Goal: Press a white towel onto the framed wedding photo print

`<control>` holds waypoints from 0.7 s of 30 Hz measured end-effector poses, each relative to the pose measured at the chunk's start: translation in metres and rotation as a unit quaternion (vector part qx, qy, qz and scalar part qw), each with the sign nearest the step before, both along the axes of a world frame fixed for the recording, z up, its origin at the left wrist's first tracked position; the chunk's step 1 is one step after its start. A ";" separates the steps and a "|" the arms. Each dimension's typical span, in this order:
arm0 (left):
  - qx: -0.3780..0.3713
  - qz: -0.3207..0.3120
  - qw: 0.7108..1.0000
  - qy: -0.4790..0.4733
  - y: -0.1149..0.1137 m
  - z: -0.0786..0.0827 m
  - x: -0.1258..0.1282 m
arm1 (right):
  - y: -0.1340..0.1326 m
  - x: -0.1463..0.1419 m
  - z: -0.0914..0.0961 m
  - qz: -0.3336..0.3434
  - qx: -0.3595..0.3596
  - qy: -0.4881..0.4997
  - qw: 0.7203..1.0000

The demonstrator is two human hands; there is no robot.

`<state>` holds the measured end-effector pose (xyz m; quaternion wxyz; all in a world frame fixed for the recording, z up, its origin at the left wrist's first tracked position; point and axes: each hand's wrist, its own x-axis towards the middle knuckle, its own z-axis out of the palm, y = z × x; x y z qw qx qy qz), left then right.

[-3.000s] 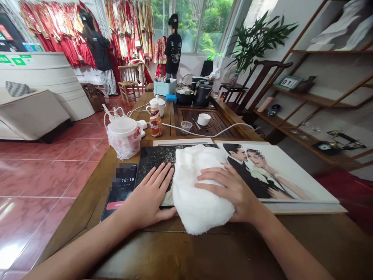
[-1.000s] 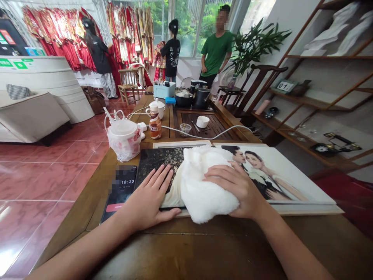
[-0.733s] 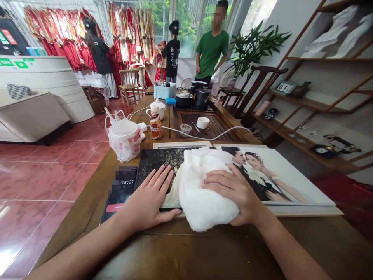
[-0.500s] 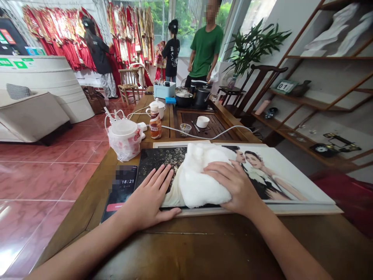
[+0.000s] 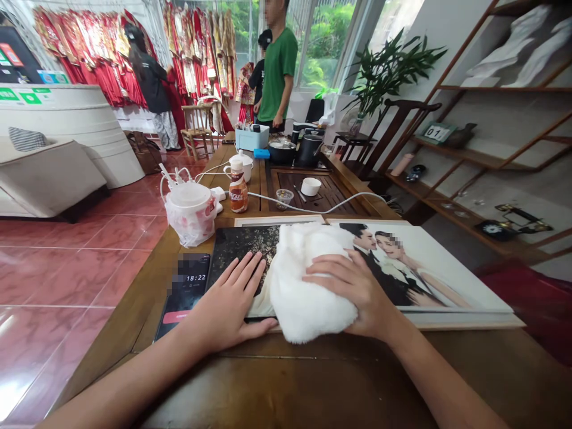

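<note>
A fluffy white cloth [image 5: 304,292] lies bunched over the middle of a large photo panel [image 5: 451,274] showing a couple. My right hand [image 5: 353,286] grips the cloth from its right side, with the fingers curved over the top. The cloth's lower edge hangs past the panel's near edge. My left hand [image 5: 235,298] rests flat on the panel's dark left part, fingers spread, the thumb along the near edge. Close to my left forearm, a phone [image 5: 185,298] with a lit timer lies on the wooden table [image 5: 313,381]. The cloth hides the panel's centre.
Behind the panel are a wrapped white tub [image 5: 190,211], a bottle [image 5: 238,190], a white cup [image 5: 310,186] and a cable [image 5: 308,210]. Black pots [image 5: 308,150] stand farther back. A person in green [image 5: 279,71] is beyond the table; shelves [image 5: 500,161] line the right.
My right hand has shifted the cloth slightly left and toward me, over the panel's near edge. My left hand has stayed put. The person in green has moved left.
</note>
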<state>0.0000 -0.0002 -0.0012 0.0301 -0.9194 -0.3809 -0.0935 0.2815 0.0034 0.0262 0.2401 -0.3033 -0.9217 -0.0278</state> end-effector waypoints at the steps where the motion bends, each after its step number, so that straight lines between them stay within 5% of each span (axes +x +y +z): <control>1: 0.000 -0.004 1.000 0.003 0.000 0.000 0.000 | -0.002 -0.002 0.000 0.018 -0.009 0.009 1.000; 4: 0.000 -0.007 1.000 0.005 0.001 0.000 0.000 | -0.003 -0.004 -0.001 0.036 -0.010 0.026 0.999; 10: -0.002 0.003 1.000 -0.009 0.000 -0.001 0.001 | 0.004 0.006 0.002 -0.041 0.014 -0.017 0.999; 16: 0.004 -0.014 1.000 0.002 0.001 0.000 -0.001 | -0.004 -0.006 -0.001 0.040 -0.002 0.015 0.999; 21: 0.004 -0.001 1.000 -0.014 0.001 -0.001 0.000 | 0.005 0.008 -0.001 -0.032 0.034 -0.015 0.999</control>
